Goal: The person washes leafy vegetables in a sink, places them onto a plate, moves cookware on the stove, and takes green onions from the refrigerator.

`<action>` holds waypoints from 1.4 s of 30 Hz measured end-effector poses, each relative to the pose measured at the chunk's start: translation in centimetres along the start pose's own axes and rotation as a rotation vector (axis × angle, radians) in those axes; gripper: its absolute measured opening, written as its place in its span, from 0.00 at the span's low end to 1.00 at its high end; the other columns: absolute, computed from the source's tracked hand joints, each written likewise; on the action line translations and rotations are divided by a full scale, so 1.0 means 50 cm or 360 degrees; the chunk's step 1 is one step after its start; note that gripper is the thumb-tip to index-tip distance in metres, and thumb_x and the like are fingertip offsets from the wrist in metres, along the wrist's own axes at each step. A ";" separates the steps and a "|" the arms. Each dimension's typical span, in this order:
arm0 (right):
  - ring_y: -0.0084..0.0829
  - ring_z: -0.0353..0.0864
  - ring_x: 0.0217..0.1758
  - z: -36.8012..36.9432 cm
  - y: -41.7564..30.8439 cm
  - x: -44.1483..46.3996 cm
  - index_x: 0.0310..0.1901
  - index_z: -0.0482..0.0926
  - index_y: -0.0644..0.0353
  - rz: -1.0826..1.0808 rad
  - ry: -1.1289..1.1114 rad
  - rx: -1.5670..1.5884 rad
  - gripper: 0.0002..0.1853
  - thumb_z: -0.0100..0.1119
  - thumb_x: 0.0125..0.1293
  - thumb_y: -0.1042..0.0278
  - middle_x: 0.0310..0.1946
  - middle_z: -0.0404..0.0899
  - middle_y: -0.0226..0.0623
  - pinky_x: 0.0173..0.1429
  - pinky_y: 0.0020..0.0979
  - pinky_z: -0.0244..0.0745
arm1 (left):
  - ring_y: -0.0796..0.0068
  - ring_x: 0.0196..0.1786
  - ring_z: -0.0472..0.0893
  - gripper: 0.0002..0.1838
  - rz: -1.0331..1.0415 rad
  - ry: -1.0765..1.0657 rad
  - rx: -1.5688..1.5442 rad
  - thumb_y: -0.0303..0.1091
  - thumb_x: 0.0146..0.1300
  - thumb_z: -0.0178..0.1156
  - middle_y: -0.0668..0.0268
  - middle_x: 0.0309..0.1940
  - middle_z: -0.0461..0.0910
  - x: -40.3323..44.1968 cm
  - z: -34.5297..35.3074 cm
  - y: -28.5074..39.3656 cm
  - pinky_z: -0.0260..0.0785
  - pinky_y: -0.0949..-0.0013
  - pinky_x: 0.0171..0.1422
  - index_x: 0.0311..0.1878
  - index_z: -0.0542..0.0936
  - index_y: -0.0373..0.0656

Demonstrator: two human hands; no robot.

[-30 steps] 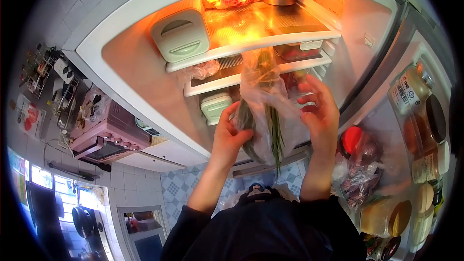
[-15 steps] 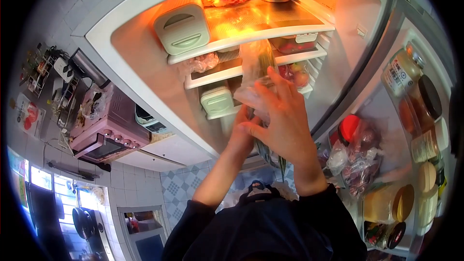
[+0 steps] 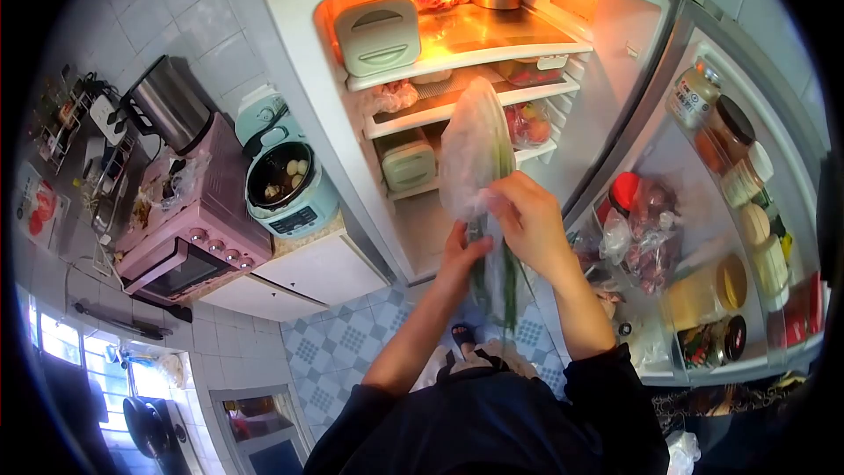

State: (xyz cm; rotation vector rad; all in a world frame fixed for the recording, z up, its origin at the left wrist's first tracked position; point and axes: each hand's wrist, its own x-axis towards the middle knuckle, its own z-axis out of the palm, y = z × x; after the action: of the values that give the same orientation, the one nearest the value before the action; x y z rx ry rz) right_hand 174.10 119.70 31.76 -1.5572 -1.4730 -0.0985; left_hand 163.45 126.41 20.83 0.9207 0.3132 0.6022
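Observation:
A cloudy plastic bag of green onions (image 3: 475,154) hangs upright in front of the open refrigerator (image 3: 294,26), its long green leaves poking out below. My left hand (image 3: 462,255) is closed around the lower part of the bundle, thumb across it. Higher up and to the right, my right hand (image 3: 527,222) pinches the plastic with thumb and fingers. The fingertips partly cover the bag's middle. Behind the bag are the fridge shelves, with a pale green lidded container (image 3: 378,35) at upper left and a smaller one (image 3: 409,165) below.
The fridge door (image 3: 703,237) stands open at right, its racks holding jars and a bag of dark red produce (image 3: 651,237). A bag of fruit (image 3: 529,126) sits on a shelf. To the left are a rice cooker (image 3: 294,202) with its lid up and a pink oven (image 3: 198,237).
The view has pulled back and shows more floor and the rice cooker. My right hand has gone from spread fingers over the bag to pinching its plastic; the bag now stands more clearly outside the shelves.

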 end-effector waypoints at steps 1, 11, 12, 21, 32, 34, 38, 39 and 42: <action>0.36 0.75 0.29 -0.003 -0.017 -0.010 0.35 0.76 0.64 0.0004 -0.0006 -0.0016 0.07 0.59 0.52 0.76 0.26 0.71 0.38 0.30 0.34 0.69 | 0.73 0.53 0.70 0.30 -0.0004 -0.0007 -0.0015 0.37 0.54 0.61 0.65 0.51 0.70 -0.006 -0.012 0.004 0.62 0.69 0.58 0.59 0.62 0.42; 0.24 0.71 0.31 -0.019 -0.040 -0.156 0.38 0.72 0.62 0.0540 0.0595 0.1428 0.05 0.53 0.60 0.75 0.29 0.73 0.31 0.37 0.26 0.67 | 0.67 0.58 0.68 0.33 -0.0235 -0.0360 -0.1008 0.60 0.63 0.42 0.64 0.60 0.65 -0.018 -0.062 -0.051 0.64 0.61 0.61 0.64 0.60 0.47; 0.24 0.71 0.31 -0.030 -0.035 -0.160 0.38 0.72 0.62 0.0536 0.0581 0.1428 0.05 0.53 0.60 0.75 0.29 0.73 0.31 0.37 0.26 0.67 | 0.66 0.57 0.70 0.36 -0.0232 -0.0180 -0.0965 0.64 0.60 0.41 0.62 0.58 0.67 -0.043 -0.044 -0.035 0.65 0.61 0.59 0.64 0.60 0.47; 0.34 0.75 0.29 -0.079 -0.139 -0.229 0.34 0.76 0.62 -0.0052 0.0084 -0.0116 0.12 0.53 0.45 0.85 0.28 0.76 0.37 0.33 0.27 0.69 | 0.67 0.53 0.72 0.32 -0.0268 -0.0278 -0.0835 0.61 0.63 0.40 0.65 0.53 0.71 -0.110 -0.128 -0.071 0.67 0.60 0.56 0.59 0.66 0.45; 0.45 0.76 0.33 0.161 0.037 -0.225 0.37 0.76 0.62 0.0538 -0.0749 -0.0189 0.10 0.56 0.53 0.70 0.30 0.77 0.49 0.38 0.37 0.70 | 0.66 0.62 0.65 0.31 -0.0346 0.0064 -0.0705 0.56 0.66 0.40 0.64 0.60 0.65 -0.171 -0.141 -0.076 0.56 0.60 0.66 0.64 0.59 0.45; 0.40 0.76 0.33 0.175 0.050 -0.237 0.37 0.76 0.62 0.0741 -0.0762 -0.0150 0.10 0.59 0.52 0.70 0.30 0.77 0.46 0.38 0.34 0.69 | 0.66 0.62 0.65 0.29 -0.0395 0.0086 -0.0763 0.54 0.66 0.41 0.64 0.60 0.65 -0.181 -0.150 -0.080 0.56 0.60 0.66 0.63 0.60 0.44; 0.30 0.75 0.37 0.171 0.061 -0.241 0.36 0.77 0.61 0.0577 -0.0971 0.0238 0.11 0.62 0.51 0.68 0.32 0.78 0.36 0.42 0.30 0.70 | 0.66 0.59 0.68 0.26 -0.0283 0.0079 -0.0594 0.47 0.67 0.43 0.62 0.58 0.67 -0.180 -0.176 -0.084 0.60 0.60 0.63 0.62 0.61 0.40; 0.28 0.74 0.38 0.167 0.058 -0.241 0.36 0.77 0.61 0.0495 -0.0939 0.0487 0.11 0.63 0.50 0.69 0.33 0.78 0.32 0.43 0.29 0.69 | 0.66 0.58 0.69 0.25 -0.0289 0.0098 -0.0545 0.46 0.68 0.44 0.61 0.57 0.68 -0.181 -0.178 -0.084 0.61 0.60 0.62 0.61 0.61 0.39; 0.27 0.73 0.41 0.155 0.064 -0.233 0.40 0.77 0.61 0.0941 -0.1027 0.0672 0.13 0.62 0.51 0.70 0.37 0.77 0.32 0.45 0.29 0.69 | 0.66 0.56 0.71 0.24 -0.0318 0.0144 -0.0562 0.45 0.68 0.43 0.61 0.55 0.69 -0.177 -0.180 -0.082 0.62 0.60 0.61 0.60 0.63 0.38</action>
State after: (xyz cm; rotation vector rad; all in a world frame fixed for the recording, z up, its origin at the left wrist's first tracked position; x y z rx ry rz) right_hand 169.47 116.85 18.48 -1.6648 -1.3008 1.0748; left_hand 153.40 124.99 12.31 0.5166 0.3617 0.4954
